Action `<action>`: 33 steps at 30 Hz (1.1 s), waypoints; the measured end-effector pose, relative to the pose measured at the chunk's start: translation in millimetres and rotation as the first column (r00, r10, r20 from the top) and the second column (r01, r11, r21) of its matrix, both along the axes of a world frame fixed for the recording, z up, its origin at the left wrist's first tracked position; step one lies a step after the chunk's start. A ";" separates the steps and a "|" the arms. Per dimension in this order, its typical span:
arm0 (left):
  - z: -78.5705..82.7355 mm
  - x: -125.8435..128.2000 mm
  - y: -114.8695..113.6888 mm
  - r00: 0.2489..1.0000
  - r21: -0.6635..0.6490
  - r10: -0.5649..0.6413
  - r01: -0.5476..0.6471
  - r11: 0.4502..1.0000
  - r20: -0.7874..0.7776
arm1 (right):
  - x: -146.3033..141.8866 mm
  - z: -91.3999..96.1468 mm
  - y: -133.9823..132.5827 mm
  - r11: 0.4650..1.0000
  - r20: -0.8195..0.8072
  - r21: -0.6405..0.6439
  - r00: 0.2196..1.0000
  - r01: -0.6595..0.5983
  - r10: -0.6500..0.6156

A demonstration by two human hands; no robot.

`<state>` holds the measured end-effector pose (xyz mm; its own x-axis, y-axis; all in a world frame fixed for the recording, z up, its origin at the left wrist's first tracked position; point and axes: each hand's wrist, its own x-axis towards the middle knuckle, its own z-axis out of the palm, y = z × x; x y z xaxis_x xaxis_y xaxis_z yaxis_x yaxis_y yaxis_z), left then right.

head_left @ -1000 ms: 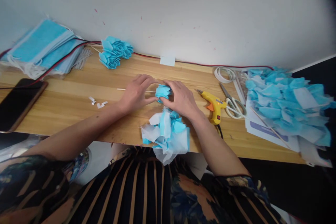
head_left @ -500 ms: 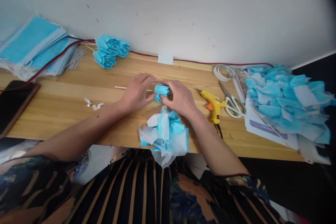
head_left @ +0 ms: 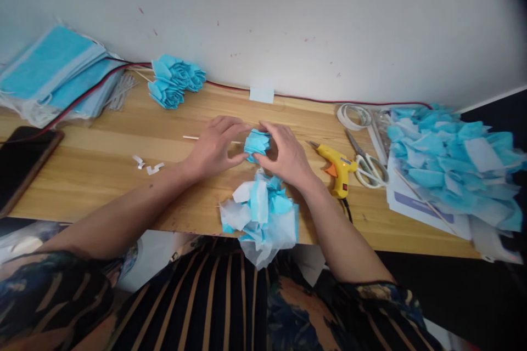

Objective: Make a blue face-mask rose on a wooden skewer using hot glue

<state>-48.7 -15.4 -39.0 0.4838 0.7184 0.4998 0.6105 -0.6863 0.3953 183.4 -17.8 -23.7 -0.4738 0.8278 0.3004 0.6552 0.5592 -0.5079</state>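
Between my two hands is a small blue flower (head_left: 257,145) made of layered mask fabric. It sits on a thin stick (head_left: 190,137) that runs left beneath my left hand (head_left: 217,145). My left thumb and fingers curve around the flower's left side, fingertips at its edge. On the other side, my right hand (head_left: 285,153) closes on the flower with thumb below and fingers above. Just in front of the hands lies a heap of blue and white fabric pieces (head_left: 263,214), hanging over the table's edge.
A yellow glue gun (head_left: 340,167), scissors (head_left: 366,162) and a tape roll (head_left: 354,116) lie to the right, beside a large pile of blue pieces (head_left: 453,159). Finished blue flowers (head_left: 175,79), stacked masks (head_left: 53,71) and a phone (head_left: 28,159) are at left. A cable (head_left: 349,102) follows the wall.
My fingers have spread slightly around the flower, so more of its blue petals shows. The view has shifted a little; the other things stay in place.
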 end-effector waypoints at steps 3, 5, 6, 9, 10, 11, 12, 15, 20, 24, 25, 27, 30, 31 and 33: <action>-2.0 0.8 2.3 1.000 -0.002 -0.024 0.024 1.000 0.006 | 4.0 -2.1 0.7 1.000 0.010 0.010 1.000 -0.012 0.011; -3.7 1.3 4.2 0.999 0.002 -0.036 0.036 0.999 0.006 | 6.6 -3.2 1.2 0.999 0.010 0.027 1.000 -0.021 0.021; -4.6 1.7 5.3 0.999 0.004 -0.042 0.042 0.999 0.003 | 7.7 -3.4 1.4 0.999 0.008 0.038 1.000 -0.024 0.024; -6.9 3.2 8.5 0.998 -0.010 -0.054 0.053 0.999 -0.016 | 9.1 -2.5 1.5 0.997 0.006 0.067 1.000 -0.026 0.026; -7.6 3.8 9.5 0.998 -0.018 -0.052 0.052 0.999 -0.022 | 8.9 -1.8 1.4 0.997 0.005 0.072 1.000 -0.028 0.028; -8.4 4.3 10.5 0.998 -0.022 -0.049 0.049 0.999 -0.027 | 8.4 -1.2 1.2 0.997 0.004 0.073 1.000 -0.030 0.029; -9.1 4.7 11.4 0.998 -0.022 -0.048 0.047 0.999 -0.030 | 7.7 -0.6 1.1 0.997 0.003 0.070 1.000 -0.030 0.030; -10.6 5.4 13.6 0.998 0.001 -0.052 0.052 0.999 -0.024 | 5.9 0.8 0.5 0.998 -0.008 0.049 0.999 -0.032 0.032; -9.2 4.7 14.1 0.998 0.011 -0.053 0.053 0.999 -0.027 | 9.9 4.0 -0.9 1.000 -0.145 -0.008 0.989 0.003 -0.004; -7.2 5.2 12.3 0.998 -0.030 -0.069 0.068 0.997 -0.010 | 15.4 2.3 0.3 0.991 -0.256 -0.109 0.961 0.080 -0.106; -7.0 5.5 12.0 0.998 -0.040 -0.069 0.069 0.997 0.000 | 16.3 0.6 1.2 0.987 -0.279 -0.130 0.952 0.093 -0.127; -7.3 5.9 12.0 0.998 -0.049 -0.065 0.066 0.997 0.019 | 17.4 -3.5 3.5 0.979 -0.326 -0.173 0.932 0.106 -0.159; -8.3 6.1 12.8 0.998 -0.053 -0.054 0.056 0.997 0.044 | 18.0 -9.0 7.0 0.967 -0.382 -0.229 0.904 0.107 -0.191; -8.5 6.1 13.2 0.997 -0.058 -0.050 0.054 0.997 0.056 | 18.1 -10.2 8.0 0.965 -0.396 -0.242 0.897 0.105 -0.197; -8.4 5.7 13.9 0.995 -0.074 -0.048 0.055 0.996 0.089 | 18.2 -11.9 9.8 0.961 -0.425 -0.256 0.881 0.105 -0.209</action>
